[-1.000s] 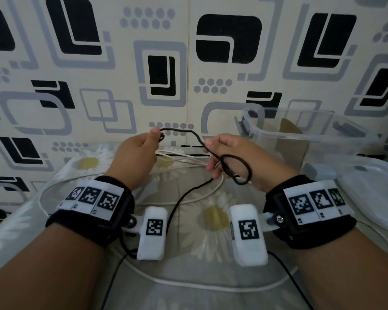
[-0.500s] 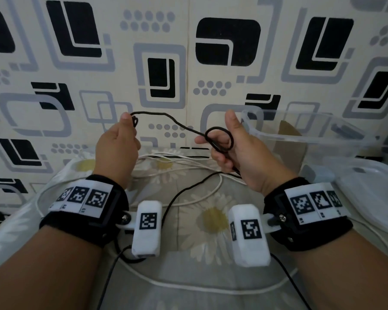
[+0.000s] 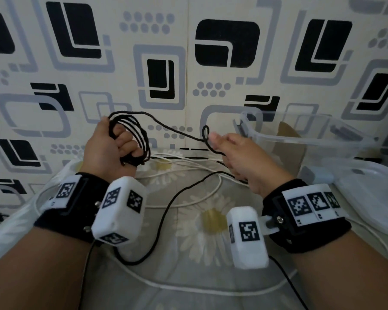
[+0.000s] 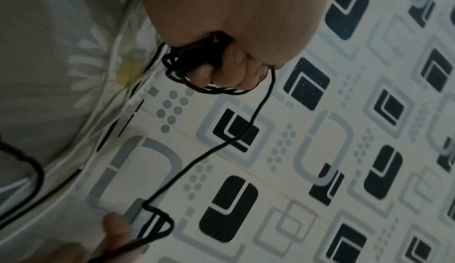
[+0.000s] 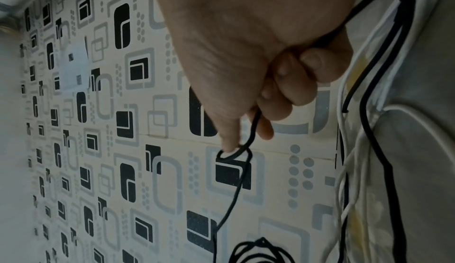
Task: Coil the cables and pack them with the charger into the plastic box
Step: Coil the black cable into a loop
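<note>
A thin black cable (image 3: pixel 173 128) runs between my two raised hands in the head view. My left hand (image 3: pixel 112 148) grips several wound loops of it, the black coil (image 3: pixel 134 139) hanging around its curled fingers (image 4: pixel 221 72). My right hand (image 3: pixel 231 153) pinches the cable at a small loop (image 3: pixel 205 133) near the thumb tip, and the cable (image 5: pixel 234 185) passes through its curled fingers (image 5: pixel 295 84). The slack drops onto the flowered cloth (image 3: pixel 199 220). A white cable (image 3: pixel 188 166) lies loose on the cloth. The clear plastic box (image 3: pixel 311 139) stands at the right.
The box's clear lid (image 3: pixel 374 198) lies flat at the far right. A pale blue-grey block (image 3: pixel 318 175) sits beside the box; I cannot tell what it is. A patterned wall (image 3: pixel 166 63) stands close behind the hands.
The left hand has turned palm-up and now holds several wound loops where it pinched one end before. The right hand has slid along the cable, and its large loop is now a small one.
</note>
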### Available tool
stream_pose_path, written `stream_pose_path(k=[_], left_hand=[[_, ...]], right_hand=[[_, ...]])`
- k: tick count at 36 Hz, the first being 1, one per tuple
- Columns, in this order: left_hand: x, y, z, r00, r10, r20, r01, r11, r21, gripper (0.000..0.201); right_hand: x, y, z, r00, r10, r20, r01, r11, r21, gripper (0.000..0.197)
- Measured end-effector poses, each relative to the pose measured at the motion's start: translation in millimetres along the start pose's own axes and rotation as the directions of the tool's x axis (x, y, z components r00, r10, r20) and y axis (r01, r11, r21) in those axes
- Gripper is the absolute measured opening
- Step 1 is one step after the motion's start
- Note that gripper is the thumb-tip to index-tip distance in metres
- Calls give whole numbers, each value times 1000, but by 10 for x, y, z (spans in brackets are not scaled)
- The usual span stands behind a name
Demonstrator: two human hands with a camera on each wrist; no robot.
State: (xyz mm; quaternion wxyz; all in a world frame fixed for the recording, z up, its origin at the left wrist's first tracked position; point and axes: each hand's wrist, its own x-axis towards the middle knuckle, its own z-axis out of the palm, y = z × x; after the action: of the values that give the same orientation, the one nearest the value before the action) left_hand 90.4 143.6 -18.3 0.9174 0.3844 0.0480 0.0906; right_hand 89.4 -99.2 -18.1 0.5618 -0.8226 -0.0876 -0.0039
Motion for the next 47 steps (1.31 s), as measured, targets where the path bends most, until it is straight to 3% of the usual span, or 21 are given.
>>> stream_pose_path(k=[2, 8, 13, 14, 18, 20, 23, 25, 27, 29, 31, 36, 38, 40, 44, 47], left_hand=[[41, 35, -61, 1000, 8, -25, -10, 998, -67, 48], [136, 92, -209, 989, 38, -140, -57, 989, -137, 48], [82, 61, -110, 994, 60, -97, -61, 998, -4, 48], [59, 49, -70, 996, 57, -67, -53, 997, 55, 49], [45, -46, -17, 998, 53, 37, -62, 951, 303, 49], [53, -80, -37, 995, 68, 69, -89, 918, 385, 49], [55, -81, -62, 995, 74, 72, -97, 905, 415, 48], [53, -76, -68, 995, 79, 58, -96, 901, 424, 48], [45, -85, -61, 995, 87, 47, -99, 888, 449, 48], [31, -99, -43, 995, 89, 53, -103, 872, 479, 47], [20, -116, -29, 995, 67, 77, -97, 856, 508, 47], [-23, -158, 5, 979, -82, 186, -40, 821, 570, 49], [-61, -172, 32, 958, -146, 245, -26, 811, 585, 49], [-99, -180, 61, 931, -209, 299, 1, 821, 571, 50], [-148, -162, 80, 878, -316, 361, 78, 836, 543, 50], [-187, -127, 92, 835, -371, 407, 109, 836, 538, 48]], right_hand=[[-10, 8, -3, 999, -5, 31, 6, 999, -33, 32], [-54, 7, -8, 998, 21, 64, 2, 937, -349, 41], [-75, 14, 114, 981, 56, 185, 31, 899, -437, 15], [-72, 26, 160, 981, 33, 192, 51, 910, -413, 8], [-36, 25, 260, 982, -159, 102, 186, 906, -381, 28], [-41, 5, 255, 961, -276, -14, 255, 905, -340, 41], [-79, -53, 180, 872, -390, -296, 321, 912, -256, 49], [-112, -104, 163, 738, -530, -419, 453, 848, -275, 46], [-151, -158, 186, 570, -701, -428, 596, 712, -371, 37], [-193, -190, 219, 490, -801, -344, 678, 599, -426, 32], [-231, -219, 248, 512, -826, -235, 714, 561, -419, 37], [-203, -151, 257, 756, -652, -48, 592, 714, -375, 56], [-166, -104, 256, 817, -577, -12, 525, 752, -399, 56], [-134, -59, 256, 845, -535, -10, 487, 777, -398, 46], [-80, -6, 243, 853, -516, -78, 452, 806, -383, 18], [-34, 21, 228, 867, -475, -149, 416, 855, -310, 18]])
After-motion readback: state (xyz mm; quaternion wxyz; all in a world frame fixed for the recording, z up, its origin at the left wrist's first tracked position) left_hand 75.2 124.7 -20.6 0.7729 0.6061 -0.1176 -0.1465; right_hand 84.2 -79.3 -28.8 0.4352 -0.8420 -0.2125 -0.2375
